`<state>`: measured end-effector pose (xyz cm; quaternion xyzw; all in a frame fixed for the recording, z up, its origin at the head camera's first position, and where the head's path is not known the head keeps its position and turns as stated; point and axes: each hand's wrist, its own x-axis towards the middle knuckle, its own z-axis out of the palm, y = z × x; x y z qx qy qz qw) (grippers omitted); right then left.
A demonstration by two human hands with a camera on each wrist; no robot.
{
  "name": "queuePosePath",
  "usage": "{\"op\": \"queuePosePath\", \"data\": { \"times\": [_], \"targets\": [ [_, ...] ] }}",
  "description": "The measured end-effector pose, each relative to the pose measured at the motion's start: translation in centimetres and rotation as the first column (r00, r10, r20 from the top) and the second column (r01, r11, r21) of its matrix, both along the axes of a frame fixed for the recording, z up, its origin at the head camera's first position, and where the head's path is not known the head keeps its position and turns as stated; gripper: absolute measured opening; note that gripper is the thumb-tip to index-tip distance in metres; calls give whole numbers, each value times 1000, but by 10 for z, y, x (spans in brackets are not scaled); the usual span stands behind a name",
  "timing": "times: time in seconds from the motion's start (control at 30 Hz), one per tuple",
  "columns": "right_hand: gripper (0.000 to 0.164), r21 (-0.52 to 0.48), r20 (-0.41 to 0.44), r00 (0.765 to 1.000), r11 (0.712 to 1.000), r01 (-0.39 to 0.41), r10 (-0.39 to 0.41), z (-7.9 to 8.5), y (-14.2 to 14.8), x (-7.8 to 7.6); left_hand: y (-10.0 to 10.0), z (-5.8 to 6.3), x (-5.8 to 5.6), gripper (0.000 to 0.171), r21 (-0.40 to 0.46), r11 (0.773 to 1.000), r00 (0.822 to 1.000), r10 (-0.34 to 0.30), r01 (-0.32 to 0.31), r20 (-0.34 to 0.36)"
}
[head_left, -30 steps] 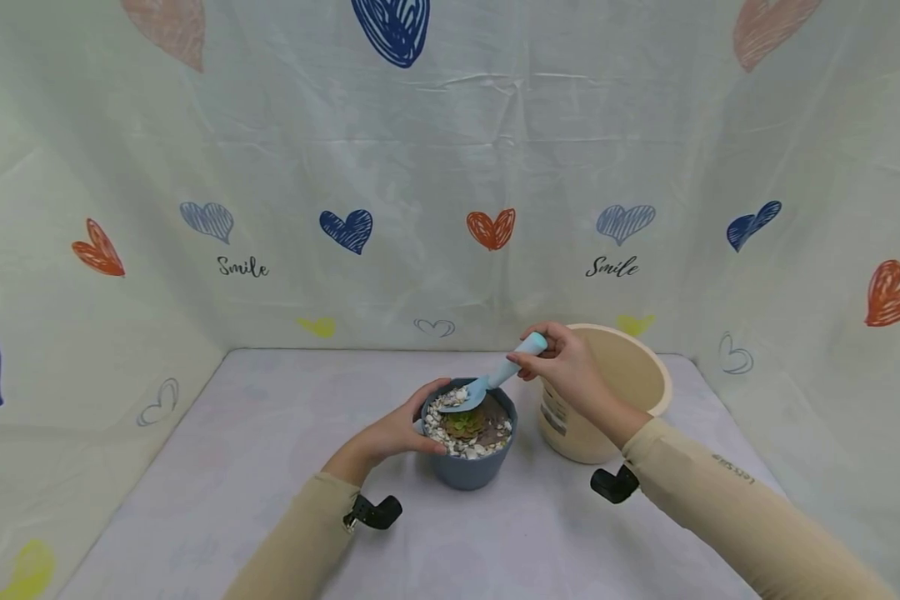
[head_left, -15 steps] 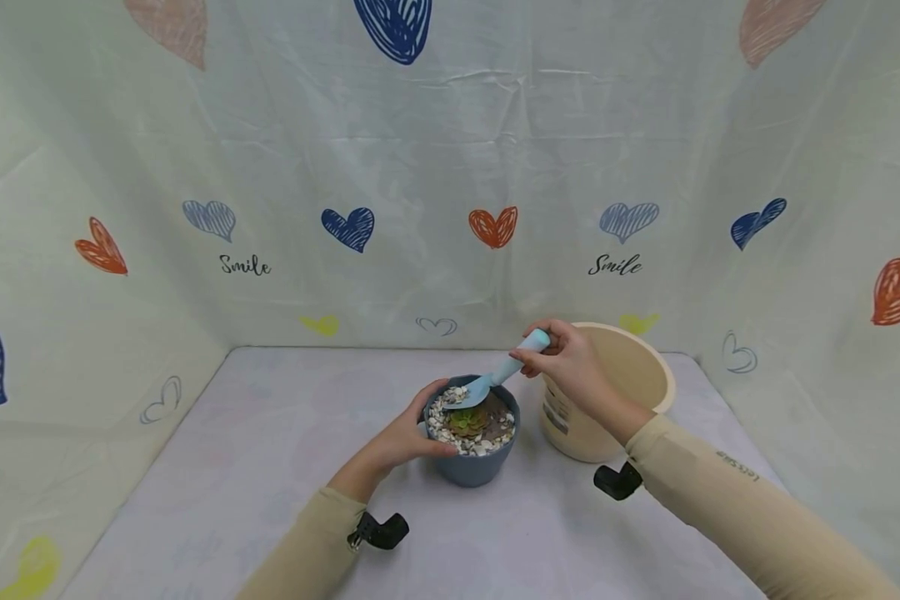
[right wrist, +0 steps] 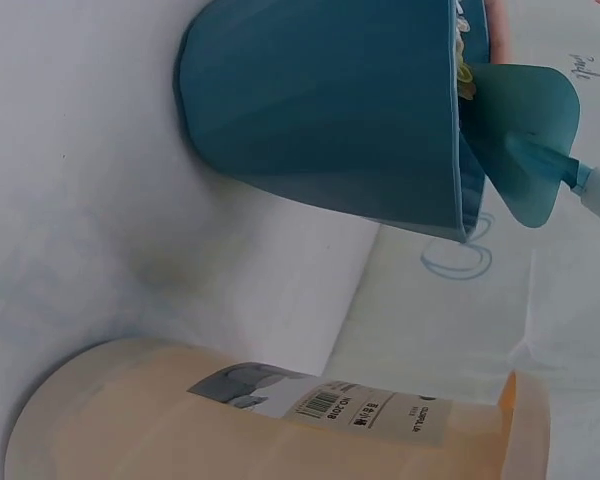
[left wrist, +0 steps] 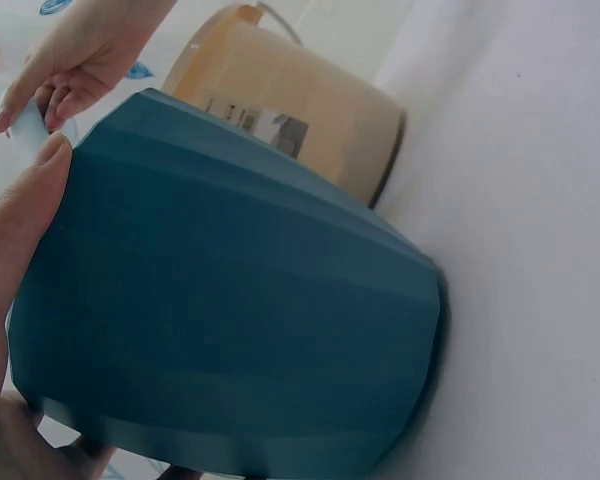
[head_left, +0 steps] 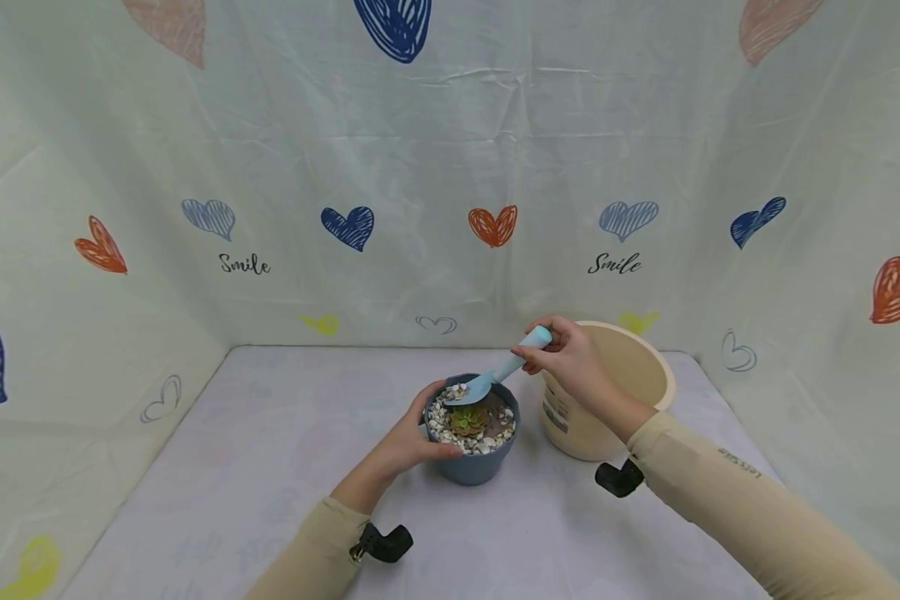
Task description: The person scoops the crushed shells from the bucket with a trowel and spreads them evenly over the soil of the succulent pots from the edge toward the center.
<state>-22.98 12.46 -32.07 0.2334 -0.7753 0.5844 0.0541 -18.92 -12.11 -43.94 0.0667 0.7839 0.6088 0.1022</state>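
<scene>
A blue-grey flower pot point(head_left: 471, 471) stands on the table, holding a green succulent point(head_left: 467, 420) ringed by white pebbles point(head_left: 487, 444). My left hand point(head_left: 412, 437) grips the pot from its left side, thumb at the near rim and fingers round the far side. My right hand point(head_left: 570, 362) pinches the handle of a light blue toy-like hand trowel point(head_left: 474, 390) near its top end. The trowel slants down to the left, its blade inside the pot's rim over the far pebbles. In the right wrist view the blade point(right wrist: 525, 130) overlaps the pot's opening; brown soil shows right of the plant.
A cream bucket point(head_left: 577, 433) with a printed label stands just right of the pot, behind my right forearm. The table is covered in a pale cloth point(head_left: 270, 467). A white curtain point(head_left: 420, 133) with printed hearts hangs behind and at both sides.
My left hand has shifted slightly right along the pot, its thumb further along the near rim. The trowel blade has lifted very slightly; the right hand has barely moved.
</scene>
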Motion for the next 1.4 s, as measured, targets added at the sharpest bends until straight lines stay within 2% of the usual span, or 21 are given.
{"op": "queuePosePath", "data": {
  "times": [0.4,0.57,0.73,0.83,0.97,1.07,1.27,1.4],
  "targets": [
    [26,-5,-15,1000,1000,27,-27,0,4,2,3,-2,3,104,-21,999,999,24,-24,-35],
    [26,-19,0,999,999,37,-37,-2,6,3,-6,-1,-1,101,-37,998,998,-59,58,-26],
    [26,-45,-2,999,998,35,-35,-6,8,1,-21,0,-19,102,-28,982,982,-190,189,-16],
    [27,-54,-4,1000,998,28,-28,-11,10,-3,-28,0,-30,103,-19,956,955,-294,294,-29],
    [31,-44,2,1000,999,26,-26,-19,13,-9,-34,2,-44,104,-43,903,902,-430,428,-41],
    [33,-39,7,999,999,35,-35,-23,16,-12,-37,3,-52,105,-61,862,863,-505,503,-19],
    [34,-43,-8,999,998,41,-41,-26,16,-13,-40,9,-66,105,-29,790,790,-612,612,7],
    [34,-38,-8,999,998,51,-51,-25,16,-13,-38,11,-74,103,-41,769,769,-639,638,-5]
  ]
}}
